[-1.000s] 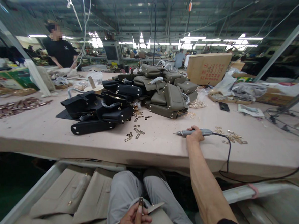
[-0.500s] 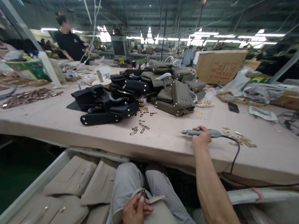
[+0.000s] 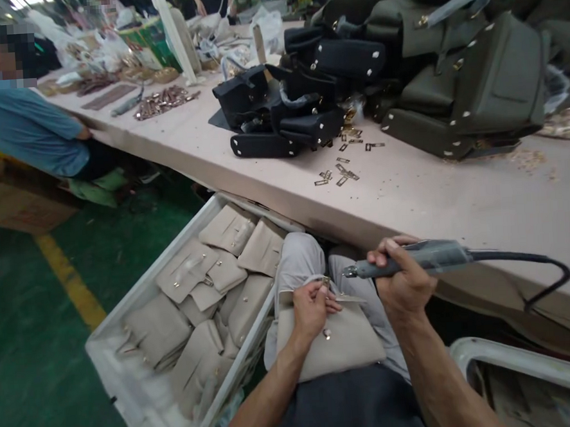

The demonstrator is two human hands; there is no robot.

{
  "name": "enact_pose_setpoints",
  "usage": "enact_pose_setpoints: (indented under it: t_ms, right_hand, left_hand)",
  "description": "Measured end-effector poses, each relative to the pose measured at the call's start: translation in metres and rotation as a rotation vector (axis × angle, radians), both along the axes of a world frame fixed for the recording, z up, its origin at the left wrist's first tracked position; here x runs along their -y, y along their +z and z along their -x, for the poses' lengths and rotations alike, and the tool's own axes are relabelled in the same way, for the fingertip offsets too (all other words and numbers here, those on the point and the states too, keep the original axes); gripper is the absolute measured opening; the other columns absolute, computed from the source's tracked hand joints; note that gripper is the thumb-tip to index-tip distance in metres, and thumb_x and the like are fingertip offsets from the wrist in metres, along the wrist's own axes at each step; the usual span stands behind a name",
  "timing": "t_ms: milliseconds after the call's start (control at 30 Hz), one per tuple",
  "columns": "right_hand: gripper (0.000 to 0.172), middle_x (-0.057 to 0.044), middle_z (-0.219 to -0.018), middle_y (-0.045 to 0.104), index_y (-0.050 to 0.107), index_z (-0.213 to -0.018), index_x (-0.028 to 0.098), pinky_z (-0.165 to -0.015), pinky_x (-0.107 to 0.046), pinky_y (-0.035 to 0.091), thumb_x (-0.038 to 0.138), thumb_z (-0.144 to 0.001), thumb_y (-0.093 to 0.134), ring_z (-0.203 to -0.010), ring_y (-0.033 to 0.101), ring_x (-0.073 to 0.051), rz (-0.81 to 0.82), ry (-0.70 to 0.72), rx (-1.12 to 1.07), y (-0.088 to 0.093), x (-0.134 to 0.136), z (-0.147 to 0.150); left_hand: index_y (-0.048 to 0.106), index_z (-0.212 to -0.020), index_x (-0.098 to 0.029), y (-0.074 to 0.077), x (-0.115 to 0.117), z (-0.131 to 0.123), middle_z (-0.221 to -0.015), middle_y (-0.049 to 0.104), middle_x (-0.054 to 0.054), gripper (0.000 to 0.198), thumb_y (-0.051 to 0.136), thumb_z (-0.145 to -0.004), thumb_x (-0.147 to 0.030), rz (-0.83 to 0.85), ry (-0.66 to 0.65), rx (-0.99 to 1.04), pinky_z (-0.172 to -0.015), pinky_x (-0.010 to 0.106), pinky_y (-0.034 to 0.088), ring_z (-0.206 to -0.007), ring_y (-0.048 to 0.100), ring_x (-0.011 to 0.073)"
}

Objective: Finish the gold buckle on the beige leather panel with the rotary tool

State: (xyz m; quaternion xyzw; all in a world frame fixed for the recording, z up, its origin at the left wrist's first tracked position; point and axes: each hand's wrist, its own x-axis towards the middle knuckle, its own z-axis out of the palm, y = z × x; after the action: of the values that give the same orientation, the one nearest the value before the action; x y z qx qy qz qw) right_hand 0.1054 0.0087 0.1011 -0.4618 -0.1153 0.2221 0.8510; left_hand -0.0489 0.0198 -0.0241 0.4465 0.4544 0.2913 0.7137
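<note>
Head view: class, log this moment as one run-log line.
left hand: holds bag flap | right hand: grips corded tool | crate: beige bags

Handbag factory floor, long worktable [image 3: 438,197] heaped with bags [image 3: 455,80], metal fittings [image 3: 343,171], crate of beige pieces [image 3: 194,309]

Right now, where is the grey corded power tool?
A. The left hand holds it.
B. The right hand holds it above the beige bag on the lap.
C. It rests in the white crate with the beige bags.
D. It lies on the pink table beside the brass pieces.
B: the right hand grips the power tool in the air, its tip pointing toward the left hand on the beige bag.
</note>
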Motion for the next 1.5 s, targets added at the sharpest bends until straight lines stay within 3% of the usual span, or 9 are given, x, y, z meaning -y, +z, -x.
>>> enact_pose_setpoints:
  t_ms: [167, 800, 1033, 1500]
  right_hand:
    - [0.018, 0.003, -0.061, 0.057, 0.063, -0.083, 0.017, -0.056, -0.03, 0.049, 0.02, -0.079, 0.08, -0.049, 0.054, -0.012, 0.012, 0.056, 0.132, -0.008, -0.003, 0.02]
    - [0.016, 0.003, -0.063, 0.059, 0.065, -0.084, 0.016, -0.059, -0.03, 0.051, 0.024, -0.085, 0.079, -0.052, 0.057, -0.012, 0.097, 0.106, 0.244, -0.031, -0.004, 0.034]
    - [0.019, 0.002, -0.062, 0.06, 0.062, -0.079, 0.017, -0.055, -0.029, 0.05, 0.025, -0.089, 0.077, -0.052, 0.058, -0.013, 0.087, 0.297, 0.311, -0.028, 0.0, 0.038]
    - [0.026, 0.005, -0.061, 0.054, 0.055, -0.079, 0.021, -0.054, -0.029, 0.046, 0.031, -0.09, 0.077, -0.05, 0.052, -0.012, 0.072, 0.435, 0.346, -0.05, -0.001, 0.037]
  left_hand:
    - [0.069, -0.092, -0.012, 0.001, 0.0, 0.001, -0.073, 0.076, 0.008, 0.042, 0.069, -0.087, -0.054, 0.004, 0.002, -0.002, -0.048, 0.023, 0.059, -0.055, 0.076, 0.0201]
    - [0.068, -0.086, -0.012, 0.01, 0.001, 0.005, -0.069, 0.074, 0.008, 0.041, 0.071, -0.085, -0.053, -0.005, -0.003, 0.021, -0.047, 0.023, 0.058, -0.053, 0.075, 0.0207]
    - [0.069, -0.084, -0.012, 0.004, 0.002, 0.009, -0.068, 0.073, 0.007, 0.044, 0.071, -0.087, -0.056, -0.054, -0.039, 0.05, -0.046, 0.021, 0.056, -0.051, 0.074, 0.0184]
    - [0.073, -0.086, -0.013, -0.003, -0.003, 0.015, -0.065, 0.073, 0.005, 0.04, 0.07, -0.089, -0.053, -0.097, -0.075, 0.064, -0.048, 0.022, 0.057, -0.053, 0.074, 0.0188]
